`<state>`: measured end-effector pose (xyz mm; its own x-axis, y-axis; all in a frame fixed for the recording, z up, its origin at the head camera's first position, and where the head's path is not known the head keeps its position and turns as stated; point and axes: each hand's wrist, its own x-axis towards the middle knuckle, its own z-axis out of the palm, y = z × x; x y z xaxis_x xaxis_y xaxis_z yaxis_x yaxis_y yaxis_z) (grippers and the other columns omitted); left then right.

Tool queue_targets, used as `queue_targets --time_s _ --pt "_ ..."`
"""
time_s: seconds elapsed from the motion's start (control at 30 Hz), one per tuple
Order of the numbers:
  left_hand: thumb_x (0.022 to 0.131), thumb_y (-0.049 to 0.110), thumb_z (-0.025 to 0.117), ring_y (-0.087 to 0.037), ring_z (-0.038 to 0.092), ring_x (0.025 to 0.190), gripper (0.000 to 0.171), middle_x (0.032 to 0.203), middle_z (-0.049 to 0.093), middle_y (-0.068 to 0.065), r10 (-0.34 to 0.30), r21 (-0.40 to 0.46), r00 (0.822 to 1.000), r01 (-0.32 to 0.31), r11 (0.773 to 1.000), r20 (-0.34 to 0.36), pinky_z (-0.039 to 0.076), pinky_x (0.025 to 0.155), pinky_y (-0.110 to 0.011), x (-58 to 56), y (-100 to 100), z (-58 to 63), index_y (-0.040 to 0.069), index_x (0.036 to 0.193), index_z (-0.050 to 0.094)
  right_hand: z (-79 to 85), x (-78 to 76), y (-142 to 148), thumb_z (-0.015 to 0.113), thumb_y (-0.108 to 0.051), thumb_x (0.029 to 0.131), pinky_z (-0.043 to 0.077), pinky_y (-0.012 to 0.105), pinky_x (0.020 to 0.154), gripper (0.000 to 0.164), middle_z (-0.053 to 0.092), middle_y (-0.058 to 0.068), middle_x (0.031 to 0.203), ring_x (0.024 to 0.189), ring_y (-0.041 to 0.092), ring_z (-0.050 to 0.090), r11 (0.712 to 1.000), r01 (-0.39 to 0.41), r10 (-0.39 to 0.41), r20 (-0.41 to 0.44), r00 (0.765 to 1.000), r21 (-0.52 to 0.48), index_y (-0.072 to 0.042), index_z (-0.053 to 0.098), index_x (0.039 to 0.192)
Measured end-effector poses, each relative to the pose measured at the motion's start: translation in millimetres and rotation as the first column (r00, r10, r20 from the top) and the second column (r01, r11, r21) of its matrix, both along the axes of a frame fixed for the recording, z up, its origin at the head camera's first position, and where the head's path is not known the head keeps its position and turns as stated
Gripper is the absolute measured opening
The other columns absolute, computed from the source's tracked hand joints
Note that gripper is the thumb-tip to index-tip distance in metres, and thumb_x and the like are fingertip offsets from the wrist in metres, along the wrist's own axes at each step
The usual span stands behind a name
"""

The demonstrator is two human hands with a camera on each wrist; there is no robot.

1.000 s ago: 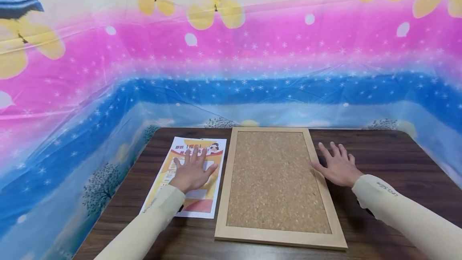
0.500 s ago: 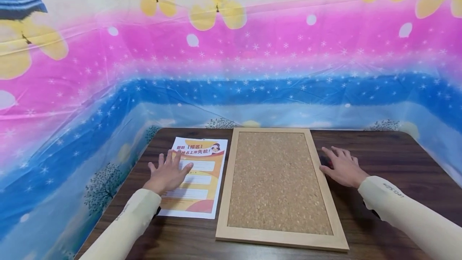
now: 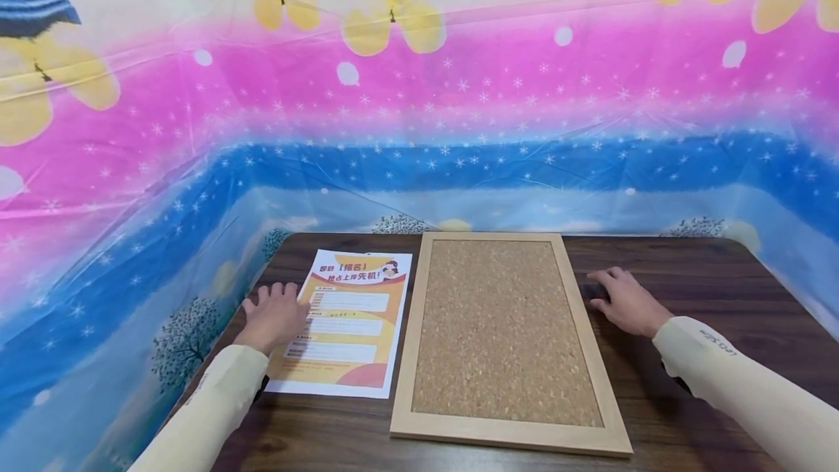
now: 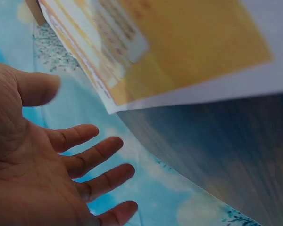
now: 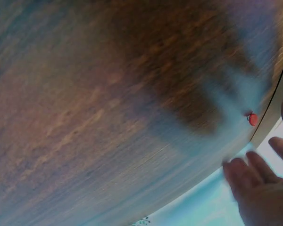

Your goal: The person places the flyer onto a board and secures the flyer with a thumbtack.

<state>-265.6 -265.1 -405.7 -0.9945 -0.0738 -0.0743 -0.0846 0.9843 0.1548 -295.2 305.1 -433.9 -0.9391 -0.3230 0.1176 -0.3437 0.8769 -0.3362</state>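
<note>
A printed orange-and-white poster lies on the table, left of a wood-framed cork board. My left hand is at the poster's left edge; in the left wrist view its fingers are spread and hold nothing, apart from the paper. Off the board's right edge is my right hand, with fingers bent slightly downward. A small red object, possibly a pushpin, sits on the table beside the board frame in the right wrist view. The right fingers stand apart from it.
Dark wood-grain table extends to the right of the board. A pink, blue and cream patterned cloth hangs behind the table and along its sides.
My left hand has moved left from over the poster's middle to its left edge, uncovering the print. The right hand has shifted slightly right, its fingers now bent lower near the board's edge.
</note>
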Motion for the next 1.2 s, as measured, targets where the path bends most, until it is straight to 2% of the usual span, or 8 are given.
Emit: queue_targets --time_s 0.17,0.33,0.53,0.7,0.93,1.2 --pt "0.096 0.022 0.053 -0.053 0.028 0.117 0.049 0.126 0.041 -0.035 0.01 -0.03 1.0 -0.01 1.0 -0.014 0.014 0.091 -0.069 -0.3 -7.5 -2.6 -0.012 0.13 0.042 -1.6 -2.5 3.0 0.063 -0.002 0.088 0.043 0.055 0.08 0.038 0.05 0.027 0.114 0.102 0.042 0.053 1.0 -0.019 0.019 -0.012 1.0 -0.005 0.006 0.054 0.124" --pt "0.094 0.021 0.055 -0.052 0.033 0.112 0.047 0.12 0.046 -0.035 0.037 -0.044 0.998 -0.035 0.998 0.046 0.018 0.089 -0.066 0.0 -11.4 -2.0 -0.014 0.124 0.047 -2.9 -7.3 7.1 0.063 0.004 0.086 0.044 0.054 0.079 0.03 0.055 0.021 0.106 0.096 0.039 0.056 1.0 -0.014 0.013 -0.029 0.999 -0.009 0.006 0.06 0.116" --pt "0.093 0.019 0.056 -0.047 0.038 0.1 0.038 0.104 0.055 -0.029 0.062 -0.038 0.993 -0.058 0.998 0.099 0.018 0.086 -0.063 -0.9 -15.3 -4.9 -0.013 0.114 0.053 -4.4 -11.3 9.2 0.061 0.008 0.084 0.046 0.051 0.075 0.023 0.057 0.013 0.097 0.088 0.031 0.058 1.0 -0.007 0.007 -0.015 1.0 -0.02 0.002 0.064 0.106" --pt "0.092 0.019 0.057 -0.046 0.039 0.097 0.038 0.1 0.056 -0.027 0.059 -0.029 0.994 -0.056 0.998 0.094 0.018 0.086 -0.062 0.4 -17.0 -7.9 -0.012 0.114 0.053 -6.4 -13.4 6.5 0.06 0.01 0.083 0.046 0.049 0.073 0.019 0.057 0.01 0.091 0.084 0.028 0.057 1.0 0.001 -0.002 -0.026 1.0 -0.027 -0.001 0.066 0.099" --pt "0.091 0.018 0.06 -0.051 0.04 0.104 0.047 0.102 0.056 -0.031 0.061 -0.032 0.993 -0.058 0.998 0.101 0.015 0.09 -0.066 1.6 -16.5 -11.1 -0.016 0.119 0.047 -10.5 -15.4 4.3 0.06 0.011 0.082 0.046 0.047 0.07 0.017 0.055 0.007 0.086 0.079 0.025 0.056 1.0 0.006 -0.007 -0.049 0.999 -0.012 -0.005 0.065 0.089" --pt "0.092 0.015 0.059 -0.042 0.048 0.09 0.03 0.085 0.057 -0.021 0.057 -0.02 0.992 -0.055 0.998 0.111 0.02 0.086 -0.063 -3.6 -17.3 -14.3 -0.012 0.104 0.055 -12.6 -17.8 6.0 0.062 0.01 0.082 0.045 0.045 0.066 0.018 0.056 0.006 0.084 0.076 0.023 0.056 1.0 0.025 -0.025 -0.044 0.999 0.001 -0.007 0.064 0.085"
